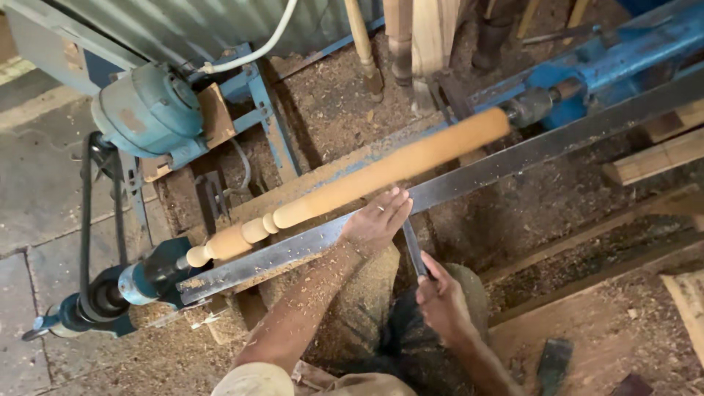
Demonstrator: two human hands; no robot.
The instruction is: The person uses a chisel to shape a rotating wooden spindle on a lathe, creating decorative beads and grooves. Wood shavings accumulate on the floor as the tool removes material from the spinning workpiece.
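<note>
tool rest (pixel 513 158) fronts spindle (pixel 381 172) (tight), sawdust floor (pixel 572 220) open

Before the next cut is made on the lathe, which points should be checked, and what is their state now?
1. Wooden spindle seated at both lathe ends: ok, it spans from one end to the other.
2. Chisel lying on the metal tool rest: ok.
3. Left hand steadying the blade at the rest: ok, fingers very near the spindle.
4. Right hand gripping the chisel handle: ok.
5. Drive belt on its pulley: cannot tell.
6. Whether the spindle is turning: cannot tell.
</note>
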